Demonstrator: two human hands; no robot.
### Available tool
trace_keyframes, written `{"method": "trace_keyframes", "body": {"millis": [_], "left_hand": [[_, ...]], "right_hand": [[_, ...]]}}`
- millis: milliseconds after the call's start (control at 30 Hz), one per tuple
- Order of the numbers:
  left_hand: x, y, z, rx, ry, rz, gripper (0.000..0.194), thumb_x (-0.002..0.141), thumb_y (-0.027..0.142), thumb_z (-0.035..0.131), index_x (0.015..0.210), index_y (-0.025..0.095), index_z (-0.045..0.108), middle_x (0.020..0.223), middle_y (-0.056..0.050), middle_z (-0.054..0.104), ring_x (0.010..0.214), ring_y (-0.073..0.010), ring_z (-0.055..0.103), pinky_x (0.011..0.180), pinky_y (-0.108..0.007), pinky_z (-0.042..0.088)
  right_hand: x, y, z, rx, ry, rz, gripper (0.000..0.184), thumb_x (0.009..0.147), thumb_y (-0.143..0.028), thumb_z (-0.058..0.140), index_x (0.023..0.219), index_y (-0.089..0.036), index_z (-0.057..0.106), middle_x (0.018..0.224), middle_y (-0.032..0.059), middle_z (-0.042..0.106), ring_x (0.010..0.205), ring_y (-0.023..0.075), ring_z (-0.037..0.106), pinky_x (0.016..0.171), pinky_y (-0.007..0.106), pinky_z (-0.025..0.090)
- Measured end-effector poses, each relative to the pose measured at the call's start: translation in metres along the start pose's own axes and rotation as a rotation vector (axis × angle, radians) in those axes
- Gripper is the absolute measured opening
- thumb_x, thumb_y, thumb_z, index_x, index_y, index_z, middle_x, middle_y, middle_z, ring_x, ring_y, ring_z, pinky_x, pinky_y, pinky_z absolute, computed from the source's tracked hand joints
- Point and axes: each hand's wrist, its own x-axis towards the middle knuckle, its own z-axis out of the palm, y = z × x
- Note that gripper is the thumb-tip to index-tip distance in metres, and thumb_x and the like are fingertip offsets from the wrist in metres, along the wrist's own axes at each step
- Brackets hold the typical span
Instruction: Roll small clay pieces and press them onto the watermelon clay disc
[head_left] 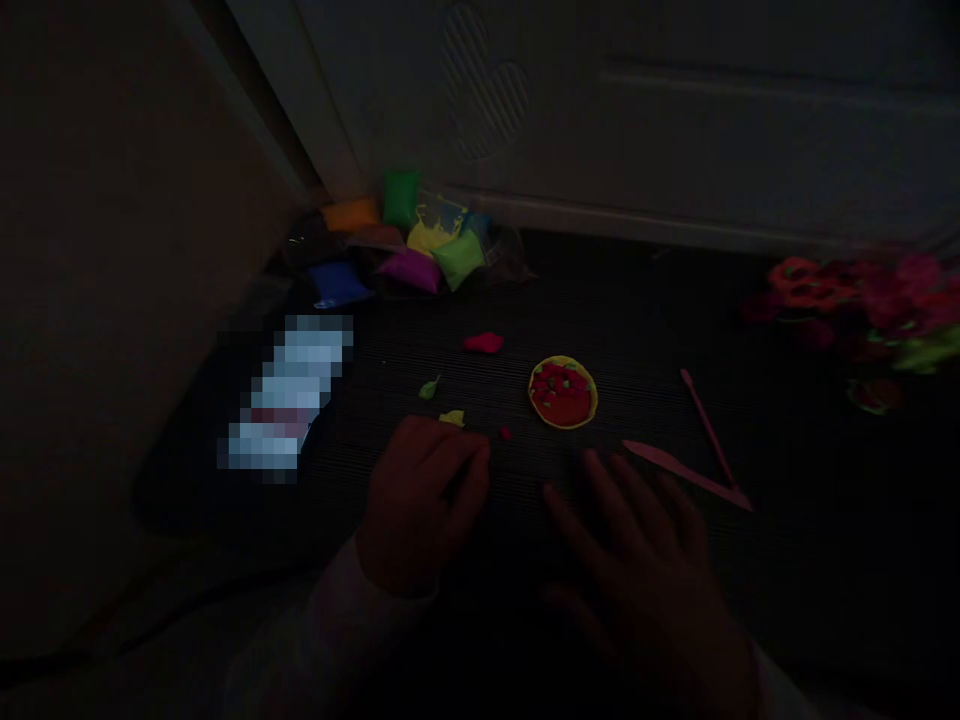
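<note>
My left hand (426, 505) is curled closed on the dark table, and whatever its fingers hold, if anything, is hidden. Just beyond its knuckles lies a yellow-green bit of clay (452, 418), with a green bit (429, 389) farther away. A tiny red clay ball (505, 433) sits to the right of that hand. My right hand (637, 550) is open, palm down with fingers spread, low over or on the table. Ahead of its fingertips is a small round clay piece (564, 410) with a yellow rim, a red middle and red and green bits. A red clay lump (484, 343) lies behind.
Two pink modelling tools (686, 470) meet in a V at the right. Several bags of coloured clay (409, 268) are heaped at the back left. A lit, blurred screen (289, 395) lies left. Colourful flower-like pieces (862, 290) stand far right, before a pale panel (675, 150).
</note>
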Motion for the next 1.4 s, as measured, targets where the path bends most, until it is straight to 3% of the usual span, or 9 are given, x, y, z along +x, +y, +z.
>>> {"method": "trace_keyframes", "body": {"millis": [67, 167, 300, 433, 533, 667, 800, 933, 1400], "left_hand": [[0.0005, 0.0006, -0.0003, -0.005, 0.002, 0.002, 0.008, 0.073, 0.01, 0.053, 0.076, 0.009, 0.061, 0.071, -0.006, 0.06, 0.07, -0.014, 0.052, 0.066, -0.027, 0.043], [0.0011, 0.0008, -0.0008, -0.007, 0.002, -0.002, 0.008, 0.073, 0.011, 0.053, 0.075, 0.01, 0.061, 0.07, -0.005, 0.06, 0.07, -0.014, 0.052, 0.065, -0.028, 0.044], [0.0015, 0.0006, -0.0012, -0.006, 0.001, 0.006, 0.008, 0.073, 0.012, 0.053, 0.075, 0.012, 0.061, 0.07, -0.005, 0.061, 0.069, -0.0143, 0.053, 0.064, -0.029, 0.044], [0.0013, 0.001, -0.0009, -0.004, 0.011, 0.0, 0.007, 0.072, 0.012, 0.054, 0.075, 0.013, 0.06, 0.069, -0.004, 0.061, 0.068, -0.014, 0.053, 0.063, -0.028, 0.045], [0.0012, 0.0016, -0.0008, -0.007, 0.015, -0.002, 0.007, 0.072, 0.012, 0.054, 0.075, 0.014, 0.06, 0.069, -0.003, 0.061, 0.068, -0.0135, 0.053, 0.063, -0.027, 0.045], [0.0017, 0.0022, -0.0013, -0.005, 0.006, -0.001, 0.008, 0.073, 0.012, 0.053, 0.075, 0.013, 0.061, 0.069, -0.004, 0.061, 0.068, -0.0136, 0.053, 0.063, -0.027, 0.045], [0.002, 0.0026, -0.0018, -0.003, -0.006, 0.012, 0.008, 0.073, 0.011, 0.053, 0.074, 0.01, 0.061, 0.069, -0.005, 0.06, 0.068, -0.0138, 0.052, 0.064, -0.028, 0.044], [0.0013, 0.0024, -0.0017, 0.006, -0.005, 0.009, 0.008, 0.073, 0.011, 0.053, 0.074, 0.01, 0.061, 0.069, -0.005, 0.06, 0.069, -0.0135, 0.053, 0.065, -0.027, 0.044], [0.002, 0.0012, -0.0013, 0.01, -0.019, 0.014, 0.007, 0.073, 0.013, 0.053, 0.075, 0.014, 0.06, 0.07, -0.004, 0.061, 0.07, -0.0141, 0.054, 0.065, -0.028, 0.045]], "right_hand": [[-0.0003, 0.0004, 0.0002, 0.021, -0.017, -0.066, 0.055, 0.07, -0.062, 0.041, 0.117, -0.033, 0.046, 0.131, 0.0067, 0.037, 0.117, 0.0266, 0.033, 0.094, 0.048, 0.02], [0.0007, 0.0013, -0.0006, -0.031, 0.029, 0.096, 0.052, 0.07, -0.059, 0.044, 0.113, -0.032, 0.05, 0.132, 0.0094, 0.034, 0.119, 0.0302, 0.028, 0.093, 0.051, 0.018], [0.0025, 0.0013, -0.0021, 0.022, 0.002, -0.06, 0.054, 0.07, -0.062, 0.041, 0.115, -0.033, 0.047, 0.13, 0.0073, 0.038, 0.117, 0.0272, 0.032, 0.093, 0.049, 0.02], [0.0037, 0.0012, -0.0018, -0.019, 0.033, 0.085, 0.052, 0.071, -0.059, 0.043, 0.113, -0.03, 0.05, 0.133, 0.0102, 0.034, 0.119, 0.0309, 0.028, 0.093, 0.052, 0.017], [0.0036, 0.0002, -0.0014, 0.025, -0.01, -0.042, 0.054, 0.071, -0.061, 0.042, 0.117, -0.032, 0.046, 0.131, 0.0083, 0.037, 0.118, 0.0275, 0.031, 0.094, 0.049, 0.019], [0.0033, 0.0, -0.0016, -0.019, 0.011, 0.095, 0.053, 0.071, -0.059, 0.044, 0.115, -0.03, 0.049, 0.133, 0.0101, 0.033, 0.12, 0.0303, 0.028, 0.093, 0.052, 0.018], [0.0026, 0.0003, -0.0012, 0.02, -0.02, -0.039, 0.054, 0.072, -0.06, 0.04, 0.117, -0.031, 0.046, 0.132, 0.0084, 0.035, 0.119, 0.0272, 0.029, 0.094, 0.05, 0.018], [0.0046, 0.0011, -0.0013, -0.023, 0.006, 0.08, 0.053, 0.072, -0.059, 0.042, 0.116, -0.03, 0.048, 0.133, 0.0102, 0.033, 0.12, 0.0298, 0.027, 0.094, 0.052, 0.017], [0.0049, 0.0012, -0.0033, -0.009, -0.01, 0.055, 0.051, 0.072, -0.056, 0.045, 0.117, -0.03, 0.046, 0.134, 0.0099, 0.032, 0.12, 0.0296, 0.027, 0.093, 0.052, 0.017]]}}
